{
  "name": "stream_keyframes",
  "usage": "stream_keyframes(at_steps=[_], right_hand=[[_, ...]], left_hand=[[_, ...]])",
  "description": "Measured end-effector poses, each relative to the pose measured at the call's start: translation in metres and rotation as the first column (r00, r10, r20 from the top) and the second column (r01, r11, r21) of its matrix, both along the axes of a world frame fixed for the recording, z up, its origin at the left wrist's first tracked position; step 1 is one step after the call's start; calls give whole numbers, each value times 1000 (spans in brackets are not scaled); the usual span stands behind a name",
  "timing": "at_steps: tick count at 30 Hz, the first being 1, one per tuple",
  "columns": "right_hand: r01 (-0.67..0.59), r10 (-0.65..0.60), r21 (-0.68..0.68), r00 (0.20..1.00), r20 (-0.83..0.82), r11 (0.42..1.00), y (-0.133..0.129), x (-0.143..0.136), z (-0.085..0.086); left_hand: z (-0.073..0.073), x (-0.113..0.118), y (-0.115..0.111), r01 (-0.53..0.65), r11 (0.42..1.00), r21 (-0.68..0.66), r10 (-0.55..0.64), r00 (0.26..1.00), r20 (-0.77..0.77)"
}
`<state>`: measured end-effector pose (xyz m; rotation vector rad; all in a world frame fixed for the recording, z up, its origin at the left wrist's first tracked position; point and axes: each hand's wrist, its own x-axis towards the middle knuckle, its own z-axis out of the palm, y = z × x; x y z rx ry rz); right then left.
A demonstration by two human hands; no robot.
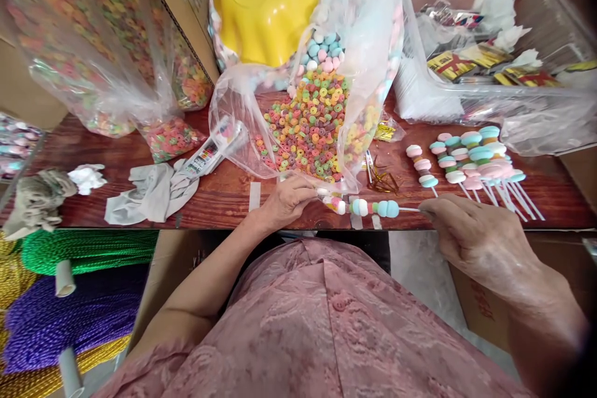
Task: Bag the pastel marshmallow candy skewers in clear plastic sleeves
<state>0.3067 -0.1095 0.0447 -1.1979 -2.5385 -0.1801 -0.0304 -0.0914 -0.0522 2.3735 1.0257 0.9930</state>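
Observation:
A candy skewer (361,207) of blue, white and pink puffy pieces, with small coloured ones between, lies level above the table's front edge. My right hand (485,242) is closed on the bare end of its white stick (409,209). At the opposite end, the fingers of my left hand (289,199) pinch the tip, where something shiny shows; whether film covers it I cannot tell. Just beyond my left hand lies an open clear bag (233,96) with small ring candies (308,127) spilling forward. Several finished-looking skewers (485,158) lie in a pile beyond my right hand.
A yellow scalloped bowl (265,6) rests upside down on the bag. A clear plastic bin (494,93) holds packets at the back right. Gold twist ties (383,179), a grey cloth (149,193) and a bag of rings (170,137) lie on the table (219,208). Coloured cords (88,252) hang lower left.

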Motion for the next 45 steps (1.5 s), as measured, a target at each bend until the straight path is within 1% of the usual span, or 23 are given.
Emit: stream_keyframes(at_steps=[2, 4, 8, 12, 15, 19, 21, 23, 26, 29, 33, 38, 42, 45], right_hand=[[-93, 88, 80, 994, 60, 992, 1, 0, -1], [-119, 112, 112, 992, 66, 987, 1, -1, -2], [-135, 134, 19, 991, 24, 991, -2, -9, -5], [-139, 140, 26, 990, -25, 990, -5, -18, -12], [-167, 172, 47, 977, -127, 985, -4, -21, -14], [-184, 211, 127, 947, -242, 975, -3, -26, -9], [-184, 220, 152, 938, -269, 971, -3, -30, -8], [-208, 245, 159, 931, -270, 965, -2, -32, -9], [-286, 316, 162, 926, -206, 944, -1, -33, -12], [-351, 370, 165, 923, -102, 922, 3, -33, -10], [-399, 405, 151, 914, -13, 905, 7, -39, 2], [-365, 362, 199, 931, 52, 909, 15, -54, 18], [-294, 282, 234, 956, 86, 927, 21, -60, 27], [-291, 272, 216, 956, 113, 932, 25, -61, 30]], left_hand=[[-1, -2, 0, 22, 1000, 13, -22, 1000, -2], [-1, -3, -1, 34, 999, 13, -34, 999, -6], [1, 0, -4, 66, 998, 4, -66, 997, -39], [11, 5, -7, 86, 996, -6, -86, 995, 42], [25, 4, -8, 75, 994, -85, -67, 994, 92], [42, 2, -10, 87, 978, -190, -78, 996, 54], [46, 2, -11, 120, 965, -233, -117, 993, 27], [47, 3, -12, 121, 946, -300, -126, 992, 0], [47, 4, -15, 34, 926, -376, -71, 994, -85], [50, 4, -19, -50, 936, -348, -20, 981, -194], [55, 7, -22, -137, 956, -260, 40, 938, -345], [59, 14, -23, -149, 965, -218, 39, 898, -439], [60, 16, -25, -153, 981, -119, 64, 836, -545], [60, 16, -25, -164, 984, -62, 95, 795, -599]])
